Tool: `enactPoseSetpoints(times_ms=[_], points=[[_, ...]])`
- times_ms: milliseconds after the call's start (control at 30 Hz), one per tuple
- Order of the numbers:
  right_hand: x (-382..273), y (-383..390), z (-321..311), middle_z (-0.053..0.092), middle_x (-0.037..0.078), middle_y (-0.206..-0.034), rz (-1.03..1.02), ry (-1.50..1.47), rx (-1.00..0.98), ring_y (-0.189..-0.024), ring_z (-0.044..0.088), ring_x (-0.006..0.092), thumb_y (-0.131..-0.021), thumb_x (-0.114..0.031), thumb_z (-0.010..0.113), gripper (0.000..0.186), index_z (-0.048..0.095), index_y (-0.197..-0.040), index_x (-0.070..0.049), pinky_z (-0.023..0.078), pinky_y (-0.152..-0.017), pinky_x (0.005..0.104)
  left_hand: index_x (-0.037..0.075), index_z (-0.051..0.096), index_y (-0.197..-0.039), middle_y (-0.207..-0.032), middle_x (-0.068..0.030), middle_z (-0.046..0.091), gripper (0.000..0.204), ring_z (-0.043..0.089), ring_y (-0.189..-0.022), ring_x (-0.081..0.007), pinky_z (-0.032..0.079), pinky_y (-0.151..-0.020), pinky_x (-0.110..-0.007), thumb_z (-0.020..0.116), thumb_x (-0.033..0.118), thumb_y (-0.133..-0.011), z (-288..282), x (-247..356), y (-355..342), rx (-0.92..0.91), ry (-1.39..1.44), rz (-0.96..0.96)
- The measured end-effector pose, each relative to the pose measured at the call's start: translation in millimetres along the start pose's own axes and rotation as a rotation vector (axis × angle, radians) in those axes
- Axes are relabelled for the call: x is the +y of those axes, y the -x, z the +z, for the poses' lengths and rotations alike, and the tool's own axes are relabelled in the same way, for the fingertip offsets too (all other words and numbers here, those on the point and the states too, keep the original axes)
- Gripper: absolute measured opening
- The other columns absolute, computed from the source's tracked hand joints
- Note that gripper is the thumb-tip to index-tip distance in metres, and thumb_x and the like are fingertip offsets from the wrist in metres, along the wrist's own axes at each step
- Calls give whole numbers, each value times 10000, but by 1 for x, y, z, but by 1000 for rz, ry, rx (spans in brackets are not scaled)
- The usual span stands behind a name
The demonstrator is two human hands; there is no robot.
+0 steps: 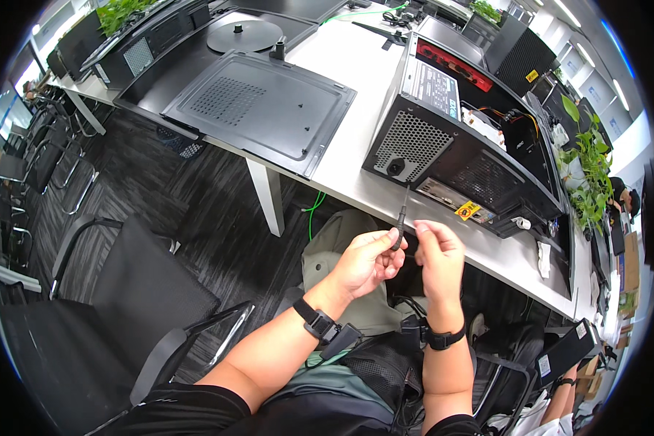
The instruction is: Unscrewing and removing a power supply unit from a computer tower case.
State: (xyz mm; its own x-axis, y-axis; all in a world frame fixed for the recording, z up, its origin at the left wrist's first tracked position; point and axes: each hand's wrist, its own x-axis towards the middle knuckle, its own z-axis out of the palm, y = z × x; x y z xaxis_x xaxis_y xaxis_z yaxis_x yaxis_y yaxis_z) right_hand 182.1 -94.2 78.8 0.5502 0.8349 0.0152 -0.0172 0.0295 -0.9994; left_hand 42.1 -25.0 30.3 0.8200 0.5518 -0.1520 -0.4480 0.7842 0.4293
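Note:
My left hand (365,263) grips a thin black screwdriver (400,221) by its handle, with the shaft pointing up and away toward the desk edge. Just right of it, my right hand (442,260) is raised with thumb and forefinger curled together; whatever may be between them is too small to make out. Beyond both hands an opened computer case (519,190) lies on its side on the white desk (341,156). Its rear faces me, showing a power supply (413,145) with a honeycomb grille and a socket. The screwdriver's tip appears close to the case's lower rear edge.
Left of the case, a black perforated side panel (269,109) overhangs the desk edge. A round black stand base (244,34) sits behind it. An office chair (134,291) stands at my left. A potted plant (588,163) is at the right; another person's arm (562,400) shows lower right.

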Motion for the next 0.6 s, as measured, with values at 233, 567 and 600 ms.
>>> enactPoseSetpoints(times_ms=[233, 567, 600], points=[[-63, -2, -7, 704, 93, -1044, -731, 522, 214, -996, 662, 185, -963, 13, 710, 197, 723, -1160, 28, 522, -906, 310, -26, 615, -1265, -863, -49, 613, 375, 506, -676, -116, 433, -617, -261, 473, 302, -1154, -10, -1, -5, -146, 217, -37], [-98, -50, -1, 694, 64, -1348, -1032, 1161, 316, -1344, 577, 268, -937, -144, 759, 334, 725, -1266, -97, 219, -1260, 525, 47, 604, -1252, -948, -83, 670, 263, 572, -751, -142, 498, -689, -264, 505, 268, -1149, -15, -1, -6, -134, 114, -23], [-96, -53, -1, 689, 57, -1353, -1056, 1132, 331, -1345, 574, 266, -935, -159, 766, 330, 726, -1259, -103, 215, -1260, 527, 53, 604, -1252, -957, -90, 679, 255, 586, -761, -147, 513, -702, -267, 510, 267, -1147, -14, -1, -6, -140, 121, -24]])
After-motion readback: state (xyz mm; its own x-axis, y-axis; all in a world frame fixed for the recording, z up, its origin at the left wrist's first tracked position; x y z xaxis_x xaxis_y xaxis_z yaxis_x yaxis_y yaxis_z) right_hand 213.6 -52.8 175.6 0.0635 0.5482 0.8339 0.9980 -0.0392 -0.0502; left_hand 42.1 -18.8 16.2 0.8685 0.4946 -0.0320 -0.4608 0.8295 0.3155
